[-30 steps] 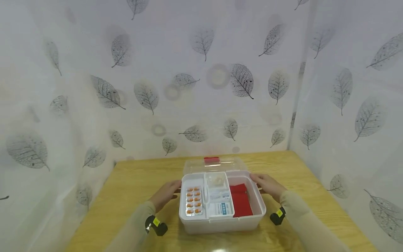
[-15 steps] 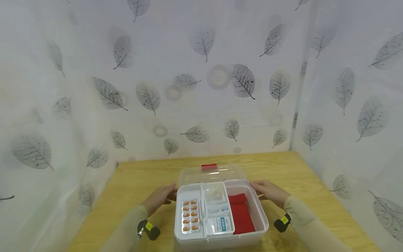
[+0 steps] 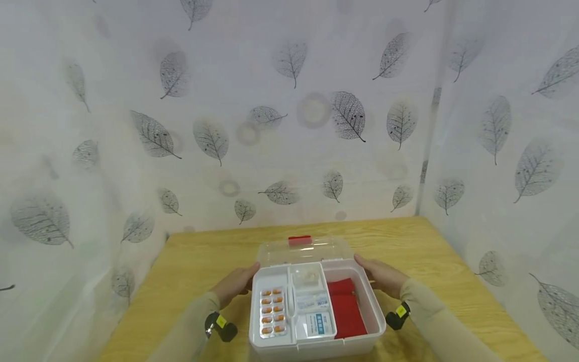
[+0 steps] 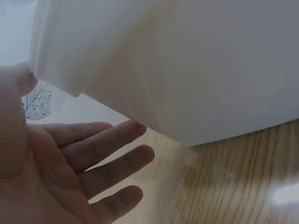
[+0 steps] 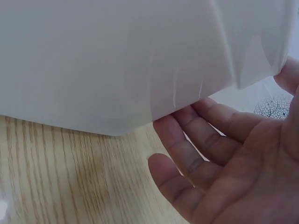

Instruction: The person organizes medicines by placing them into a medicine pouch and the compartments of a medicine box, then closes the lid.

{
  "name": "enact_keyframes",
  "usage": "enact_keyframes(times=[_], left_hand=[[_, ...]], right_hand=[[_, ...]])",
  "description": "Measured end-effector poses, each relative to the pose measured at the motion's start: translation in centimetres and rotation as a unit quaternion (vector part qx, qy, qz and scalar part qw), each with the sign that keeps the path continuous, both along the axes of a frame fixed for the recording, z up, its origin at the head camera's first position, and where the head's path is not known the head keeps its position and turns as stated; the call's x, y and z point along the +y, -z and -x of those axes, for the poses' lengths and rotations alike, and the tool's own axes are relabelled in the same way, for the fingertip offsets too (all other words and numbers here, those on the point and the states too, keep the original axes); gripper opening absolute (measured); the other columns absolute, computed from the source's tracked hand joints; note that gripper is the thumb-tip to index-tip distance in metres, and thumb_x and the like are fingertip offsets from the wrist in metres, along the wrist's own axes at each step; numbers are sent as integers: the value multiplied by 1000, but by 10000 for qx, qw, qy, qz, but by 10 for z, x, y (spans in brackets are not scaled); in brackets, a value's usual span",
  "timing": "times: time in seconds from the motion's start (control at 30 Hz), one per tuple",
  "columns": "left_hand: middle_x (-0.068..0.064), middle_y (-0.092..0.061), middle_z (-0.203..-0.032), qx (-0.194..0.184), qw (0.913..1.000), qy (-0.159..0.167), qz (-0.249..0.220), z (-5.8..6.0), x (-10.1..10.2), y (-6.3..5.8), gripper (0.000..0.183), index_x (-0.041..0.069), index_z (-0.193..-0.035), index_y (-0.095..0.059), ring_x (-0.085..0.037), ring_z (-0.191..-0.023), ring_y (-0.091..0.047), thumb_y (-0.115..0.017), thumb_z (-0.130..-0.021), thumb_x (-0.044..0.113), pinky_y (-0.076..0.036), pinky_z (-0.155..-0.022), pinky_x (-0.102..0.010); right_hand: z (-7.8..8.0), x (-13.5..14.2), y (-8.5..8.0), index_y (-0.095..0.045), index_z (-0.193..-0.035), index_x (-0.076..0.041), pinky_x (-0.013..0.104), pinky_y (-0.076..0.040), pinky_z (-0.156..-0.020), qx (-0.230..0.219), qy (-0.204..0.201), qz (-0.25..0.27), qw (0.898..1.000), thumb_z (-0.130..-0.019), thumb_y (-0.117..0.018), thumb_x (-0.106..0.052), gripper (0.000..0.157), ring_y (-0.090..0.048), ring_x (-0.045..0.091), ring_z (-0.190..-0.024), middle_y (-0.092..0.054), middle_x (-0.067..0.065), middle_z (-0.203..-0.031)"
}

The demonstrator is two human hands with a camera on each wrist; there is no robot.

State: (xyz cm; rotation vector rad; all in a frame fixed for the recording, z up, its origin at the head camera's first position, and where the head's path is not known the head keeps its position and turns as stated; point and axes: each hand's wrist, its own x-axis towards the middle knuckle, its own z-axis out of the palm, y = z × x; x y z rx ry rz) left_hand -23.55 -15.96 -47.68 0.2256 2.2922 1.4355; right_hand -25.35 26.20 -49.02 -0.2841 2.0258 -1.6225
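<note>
A white plastic medicine box point(image 3: 276, 347) stands on the wooden table, its clear lid point(image 3: 323, 247) swung back at the rear. Inside lie a blister pack point(image 3: 273, 312) of orange-and-white capsules on the left, small packets point(image 3: 319, 324) in a middle tray and a folded red item point(image 3: 347, 317) on the right. My left hand point(image 3: 236, 285) touches the far left corner, thumb at the rim, fingers point(image 4: 110, 168) spread and fairly straight by the wall. At the far right corner my right hand point(image 3: 384, 276) has its thumb at the rim and relaxed fingertips point(image 5: 170, 130) against the wall's lower edge.
A red latch point(image 3: 300, 241) sits on the lid's edge. Behind and beside the wooden table point(image 3: 212, 246) hang pale sheets point(image 3: 280, 151) printed with grey leaves. Each wrist wears a black camera with a yellow label.
The box has slid toward me and slightly left since a second ago, then stayed put. In the last half second both thumbs have shifted on its far corners.
</note>
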Motion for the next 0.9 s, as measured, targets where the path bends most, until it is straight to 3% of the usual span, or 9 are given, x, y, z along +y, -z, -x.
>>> enact_keyframes(times=[0.23,0.53,0.9], left_hand=[[-7,-68,-103,-132,9995,-58,-293,2,-1,2,68,2,-109,-67,-20,-97,-61,-34,-98,60,-45,-93,-47],[-10,-67,-110,-96,9961,175,-862,3,-1,8,58,0,-116,-63,-25,-108,-60,-32,-103,47,-44,-98,-47],[-13,-60,-125,269,9930,83,-1143,5,-1,8,50,2,-139,-45,-31,-119,-54,-38,-104,38,-44,-98,-50]], right_hand=[[-1,-1,0,-62,-125,-5,51,-40,-100,-39,-57,271,9996,-102,-34,-51,59,-54,31,-118,-62,12,-124],[0,-2,4,-63,-124,-6,53,-38,-102,-23,83,428,9990,-101,-37,-50,56,-53,29,-120,-62,9,-124],[0,-4,2,-56,-133,-6,51,-38,-101,250,260,470,9982,-101,-40,-48,55,-50,26,-123,-61,8,-127]])
